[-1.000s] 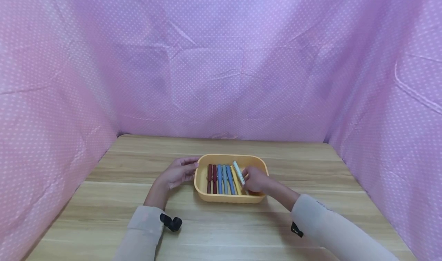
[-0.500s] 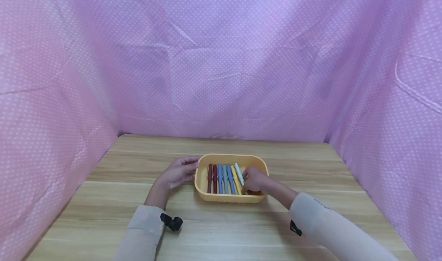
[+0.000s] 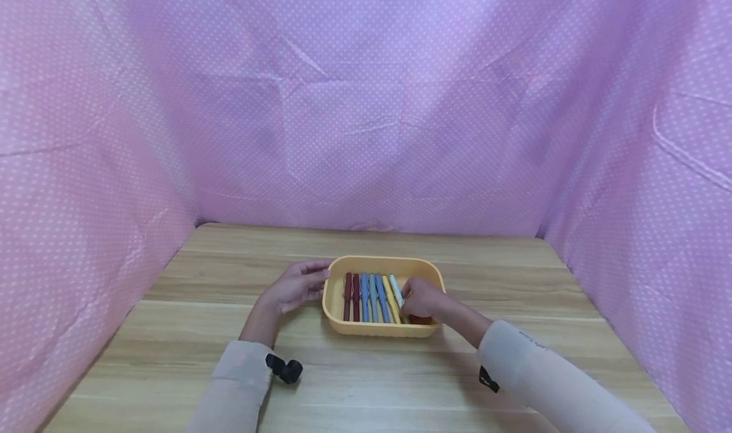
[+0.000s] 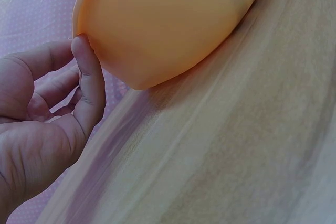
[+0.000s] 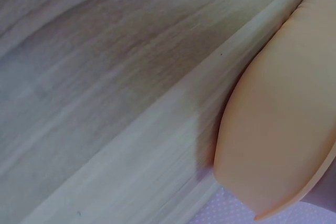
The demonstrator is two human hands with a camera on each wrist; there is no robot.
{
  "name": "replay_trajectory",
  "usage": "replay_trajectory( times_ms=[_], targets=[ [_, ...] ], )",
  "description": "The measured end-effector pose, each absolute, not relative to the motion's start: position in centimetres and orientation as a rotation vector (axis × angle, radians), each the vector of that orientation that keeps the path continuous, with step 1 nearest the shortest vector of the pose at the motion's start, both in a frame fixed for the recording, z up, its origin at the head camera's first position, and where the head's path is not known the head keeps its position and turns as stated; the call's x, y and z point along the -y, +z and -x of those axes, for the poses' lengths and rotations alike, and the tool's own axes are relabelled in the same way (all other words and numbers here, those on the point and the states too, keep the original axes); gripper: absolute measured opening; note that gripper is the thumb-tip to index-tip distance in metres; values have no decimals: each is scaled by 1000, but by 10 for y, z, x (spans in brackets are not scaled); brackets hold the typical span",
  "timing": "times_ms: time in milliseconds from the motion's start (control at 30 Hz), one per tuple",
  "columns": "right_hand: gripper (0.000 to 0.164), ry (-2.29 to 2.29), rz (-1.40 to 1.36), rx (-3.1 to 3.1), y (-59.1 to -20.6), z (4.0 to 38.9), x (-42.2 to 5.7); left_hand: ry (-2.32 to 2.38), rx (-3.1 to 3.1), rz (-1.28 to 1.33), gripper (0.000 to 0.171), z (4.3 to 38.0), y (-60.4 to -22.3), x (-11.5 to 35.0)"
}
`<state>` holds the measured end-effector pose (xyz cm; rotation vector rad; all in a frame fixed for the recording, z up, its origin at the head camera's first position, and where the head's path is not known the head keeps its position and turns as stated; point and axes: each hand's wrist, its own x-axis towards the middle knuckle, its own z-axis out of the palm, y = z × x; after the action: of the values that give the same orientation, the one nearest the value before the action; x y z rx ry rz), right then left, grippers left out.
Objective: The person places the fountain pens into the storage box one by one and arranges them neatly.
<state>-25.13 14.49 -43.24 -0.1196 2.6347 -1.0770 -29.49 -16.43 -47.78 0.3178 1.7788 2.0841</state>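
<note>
A yellow, round-cornered container (image 3: 377,330) stands on the table. Two dark red pens (image 3: 351,296) lie at the left of a row inside it, followed by several blue and blue-green pens (image 3: 373,296) and a yellow pen (image 3: 391,298). At the row's right end lies a white pen (image 3: 396,287), slightly slanted. My right hand (image 3: 422,298) reaches inside with fingers curled at the white pen's near end, hiding that end. My left hand (image 3: 296,287) holds the container's left rim, thumb and index finger pinching it in the left wrist view (image 4: 58,98).
Beneath everything is a wood-grain table (image 3: 229,318). Pink dotted cloth (image 3: 366,115) hangs behind it and along both sides. Something reddish-brown (image 3: 422,320) shows in the container under the right hand. Each sleeve has a black wrist camera (image 3: 284,369) on it.
The white pen has sunk lower into the container and come closer alongside the yellow pen. My right hand has shifted very slightly left; the left hand has stayed at the rim.
</note>
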Motion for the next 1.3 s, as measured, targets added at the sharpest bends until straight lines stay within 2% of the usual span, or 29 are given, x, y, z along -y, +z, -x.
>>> replay_trajectory(
  times_ms=[167, 400, 933, 1167, 1300],
  targets=[
    [23, -1184, 35, -2598, -434, 256, -144, 2088, -1783, -306, 46, 296, -479, 164],
    [26, -1260, -30, -2556, -435, 263, -143, 2085, -1794, -294, 46, 296, -481, 162],
    [22, -1328, -60, -2475, -435, 271, -147, 2073, -1790, -319, 47, 300, -483, 159],
    [34, -1399, 16, -2440, -424, 274, -155, 2069, -1799, -329, 48, 300, -483, 159],
    [32, -1484, 54, -2391, -413, 274, -160, 2062, -1815, -324, 46, 298, -482, 159]
  ],
)
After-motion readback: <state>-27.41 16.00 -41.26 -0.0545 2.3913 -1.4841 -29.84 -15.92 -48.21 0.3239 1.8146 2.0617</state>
